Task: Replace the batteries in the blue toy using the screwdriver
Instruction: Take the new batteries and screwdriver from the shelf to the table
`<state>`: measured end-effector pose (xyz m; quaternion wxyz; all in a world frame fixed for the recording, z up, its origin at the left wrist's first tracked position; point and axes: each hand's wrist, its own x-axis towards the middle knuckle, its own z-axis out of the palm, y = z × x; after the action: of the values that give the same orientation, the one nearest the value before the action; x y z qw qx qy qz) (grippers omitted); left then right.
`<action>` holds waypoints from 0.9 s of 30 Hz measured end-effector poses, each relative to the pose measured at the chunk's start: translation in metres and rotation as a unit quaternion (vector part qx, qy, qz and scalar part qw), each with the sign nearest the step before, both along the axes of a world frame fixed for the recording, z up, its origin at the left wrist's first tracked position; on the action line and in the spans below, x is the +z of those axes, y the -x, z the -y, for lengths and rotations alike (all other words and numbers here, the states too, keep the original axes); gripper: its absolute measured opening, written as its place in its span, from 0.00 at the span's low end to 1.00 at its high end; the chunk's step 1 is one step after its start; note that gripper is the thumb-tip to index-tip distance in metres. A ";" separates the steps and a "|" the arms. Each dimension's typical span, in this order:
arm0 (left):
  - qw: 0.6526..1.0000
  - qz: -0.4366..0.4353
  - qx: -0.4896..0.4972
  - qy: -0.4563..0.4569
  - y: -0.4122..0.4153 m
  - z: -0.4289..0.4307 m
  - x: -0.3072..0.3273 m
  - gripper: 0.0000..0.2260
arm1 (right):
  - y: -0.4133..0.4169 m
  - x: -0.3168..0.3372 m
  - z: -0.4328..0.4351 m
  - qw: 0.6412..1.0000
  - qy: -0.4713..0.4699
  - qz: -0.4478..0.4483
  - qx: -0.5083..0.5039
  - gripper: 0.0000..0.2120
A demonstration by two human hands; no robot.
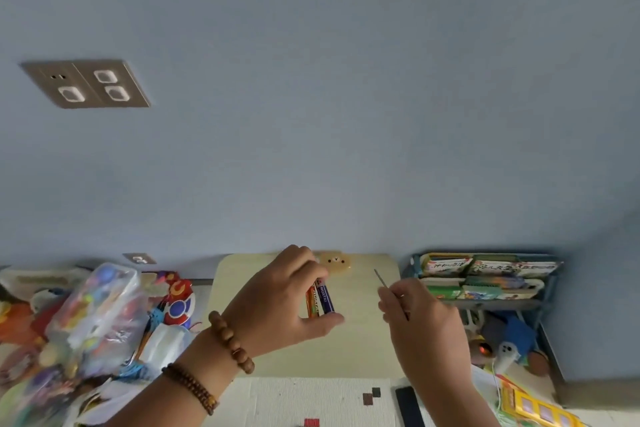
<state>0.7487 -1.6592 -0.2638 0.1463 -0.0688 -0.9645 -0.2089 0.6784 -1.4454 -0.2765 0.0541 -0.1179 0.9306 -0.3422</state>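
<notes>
My left hand (pixel 284 298) hovers over the small pale table (pixel 367 333), pinching two batteries (pixel 320 298) upright between thumb and fingers; one is orange, the other dark blue. My right hand (pixel 419 319) is to the right of it and grips a thin metal screwdriver (pixel 384 282) whose tip points up and to the left. A small yellow bear-faced item (pixel 335 262) lies at the table's far edge, just beyond the batteries. I cannot pick out the blue toy with certainty.
A heap of colourful toys and clear plastic bags (pixel 93 315) fills the floor at the left. A blue rack of picture books (pixel 485 277) stands at the right, with toys (pixel 509 343) beneath it. A white mat (pixel 311 399) lies below the table.
</notes>
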 end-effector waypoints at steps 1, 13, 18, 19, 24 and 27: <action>1.000 0.006 -0.002 -0.004 0.000 0.006 -0.016 0.21 | 0.001 -0.010 0.005 1.000 0.001 -0.009 -0.005 0.09; 1.000 0.002 0.014 -0.002 0.033 0.058 -0.377 0.21 | 0.024 -0.358 0.054 0.996 -0.009 -0.083 -0.007 0.06; 1.000 0.003 0.006 -0.003 0.037 0.062 -0.498 0.22 | 0.024 -0.481 0.071 0.996 0.003 -0.085 -0.008 0.08; 1.000 -0.006 0.006 0.001 0.038 0.062 -0.514 0.22 | 0.025 -0.499 0.074 0.997 0.008 -0.073 -0.010 0.09; 1.000 -0.024 0.006 0.006 0.044 0.065 -0.563 0.21 | 0.046 -0.546 0.078 0.999 0.028 -0.023 0.003 0.10; 1.000 -0.013 0.005 0.023 0.052 0.067 -0.578 0.21 | 0.062 -0.554 0.079 1.000 0.007 -0.012 0.017 0.10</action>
<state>0.6963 -1.7263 -0.8414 0.1586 -0.0696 -0.9673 -0.1851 0.6160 -1.5248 -0.8301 0.0480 -0.1378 0.9267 -0.3463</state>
